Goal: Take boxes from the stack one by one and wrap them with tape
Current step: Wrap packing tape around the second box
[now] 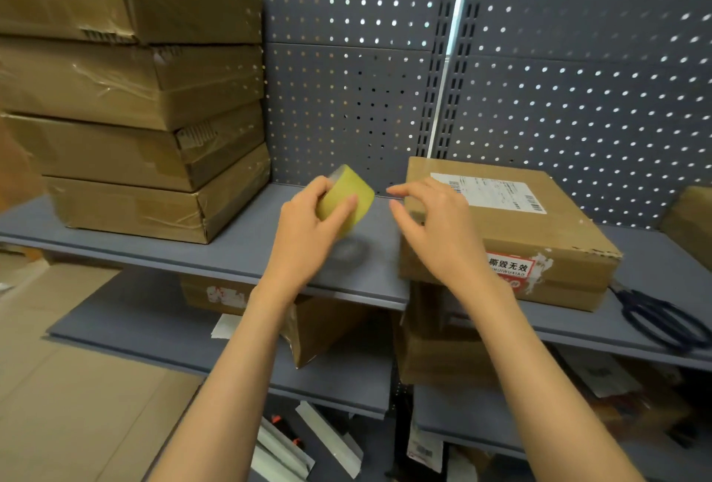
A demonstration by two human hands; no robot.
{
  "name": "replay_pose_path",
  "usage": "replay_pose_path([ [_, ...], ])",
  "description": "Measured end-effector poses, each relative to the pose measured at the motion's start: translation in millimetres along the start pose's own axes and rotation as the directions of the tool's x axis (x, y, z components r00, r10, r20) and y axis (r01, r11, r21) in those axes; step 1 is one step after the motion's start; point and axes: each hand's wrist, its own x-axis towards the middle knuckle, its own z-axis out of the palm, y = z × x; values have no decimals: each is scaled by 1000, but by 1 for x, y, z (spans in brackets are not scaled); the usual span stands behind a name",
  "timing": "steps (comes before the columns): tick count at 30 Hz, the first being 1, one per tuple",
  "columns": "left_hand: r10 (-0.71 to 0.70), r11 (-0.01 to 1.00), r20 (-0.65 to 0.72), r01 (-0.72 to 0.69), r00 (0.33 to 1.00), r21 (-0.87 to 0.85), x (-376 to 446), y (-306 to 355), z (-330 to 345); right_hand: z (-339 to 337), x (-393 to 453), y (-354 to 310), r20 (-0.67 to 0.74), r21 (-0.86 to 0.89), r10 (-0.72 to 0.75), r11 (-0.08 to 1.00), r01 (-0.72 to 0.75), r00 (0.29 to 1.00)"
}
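**Tape roll raised beside the box to be wrapped**

On a grey metal shelf (246, 250) before perforated backing, the left hand (308, 227) grips a glossy yellowish tape roll (348, 196), probably to find its end. The right hand (431, 223), fingers relaxed and holding nothing, hovers over the labelled cardboard box (539, 235). The stack (131, 96), creased and film-taped, stands well left.

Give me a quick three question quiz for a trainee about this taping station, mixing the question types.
1. True or false: the left hand grips the tape roll.
2. How many boxes are in the stack on the left of the shelf?
3. What lies at the shelf's right end beside the labelled box? A) a knife B) scissors C) a marker

Key
1. True.
2. Four are in view; the frame crops the top.
3. B. The right hand hovers near that box's left edge, fingers relaxed.
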Motion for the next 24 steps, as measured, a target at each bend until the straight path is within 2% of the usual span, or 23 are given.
replay_pose_path([
  [4,11,965,3,-10,1000,-262,-7,33,11,-34,2,-2,-92,269,55,963,-28,994],
  [8,25,918,32,-10,999,-398,-18,55,27,-62,-2,-4,-57,426,76,904,-45,995],
  [15,54,872,90,-3,994,-490,-37,74,49,-77,-15,11,103,380,46,921,-82,994],
  [21,47,857,100,11,994,-515,-47,84,54,-81,-24,20,86,436,33,898,-67,996],
  [24,35,855,113,29,993,-518,-52,87,54,-82,-29,19,43,473,-20,881,-3,999],
])
